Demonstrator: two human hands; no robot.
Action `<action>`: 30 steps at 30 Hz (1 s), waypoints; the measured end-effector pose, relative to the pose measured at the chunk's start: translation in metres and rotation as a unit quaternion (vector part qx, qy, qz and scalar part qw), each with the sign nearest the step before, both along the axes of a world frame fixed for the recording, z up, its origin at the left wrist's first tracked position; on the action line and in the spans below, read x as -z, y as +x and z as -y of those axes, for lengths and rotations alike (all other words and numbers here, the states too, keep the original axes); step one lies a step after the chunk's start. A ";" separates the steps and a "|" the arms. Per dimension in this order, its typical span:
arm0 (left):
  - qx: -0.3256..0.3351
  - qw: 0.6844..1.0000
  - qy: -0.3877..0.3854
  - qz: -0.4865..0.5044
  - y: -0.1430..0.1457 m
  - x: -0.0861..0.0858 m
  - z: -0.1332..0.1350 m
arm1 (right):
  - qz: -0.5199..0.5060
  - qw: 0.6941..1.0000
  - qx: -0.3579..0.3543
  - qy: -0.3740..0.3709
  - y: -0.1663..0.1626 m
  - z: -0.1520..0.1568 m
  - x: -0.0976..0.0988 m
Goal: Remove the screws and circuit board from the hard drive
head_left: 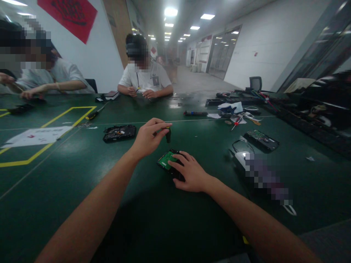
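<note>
A hard drive (165,161) with a green circuit board facing up lies on the dark green table in front of me. My right hand (189,171) grips it from the right, fingers spread across its top and thumb at its near edge. Above its far edge, my left hand (152,135) pinches a short dark screwdriver (168,136) with a bit of yellow at its top. The screwdriver hangs roughly upright, and its tip is hard to make out. Left of that hand sits another hard drive (119,133), its inside exposed.
A third drive (261,141) and a blurred-out device with a white cable (290,209) lie to the right. Tools, including a red screwdriver (236,123), are scattered behind. A yellow-black screwdriver (94,113) and papers (35,136) lie left. Two people sit across the table.
</note>
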State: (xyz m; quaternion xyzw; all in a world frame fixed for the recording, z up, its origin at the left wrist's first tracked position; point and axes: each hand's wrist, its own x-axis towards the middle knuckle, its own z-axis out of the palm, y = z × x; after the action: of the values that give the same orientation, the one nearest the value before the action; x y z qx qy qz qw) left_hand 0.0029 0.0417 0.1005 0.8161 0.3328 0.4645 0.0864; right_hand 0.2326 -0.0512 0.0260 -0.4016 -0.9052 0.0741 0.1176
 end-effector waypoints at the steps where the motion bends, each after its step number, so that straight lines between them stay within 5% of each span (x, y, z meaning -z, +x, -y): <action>1: -0.001 1.000 -0.002 -0.004 -0.001 -0.001 0.000 | 0.000 1.000 0.000 0.001 0.000 0.000 0.001; 11: 0.006 1.000 -0.003 -0.026 -0.002 -0.010 0.003 | 0.003 1.000 0.001 -0.010 0.002 -0.001 -0.001; 21: -0.043 0.998 -0.034 0.012 0.001 -0.001 0.000 | 0.002 1.000 0.003 -0.010 0.002 0.000 0.000; 30: 0.056 0.995 -0.028 -0.072 -0.005 -0.012 0.003 | -0.005 1.000 0.000 0.002 0.002 -0.001 0.004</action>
State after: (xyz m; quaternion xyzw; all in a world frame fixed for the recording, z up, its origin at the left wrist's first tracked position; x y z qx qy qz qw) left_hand -0.0022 0.0388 0.1123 0.8622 0.3045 0.3893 0.1111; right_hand 0.2346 -0.0499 0.0218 -0.4008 -0.9048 0.0749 0.1231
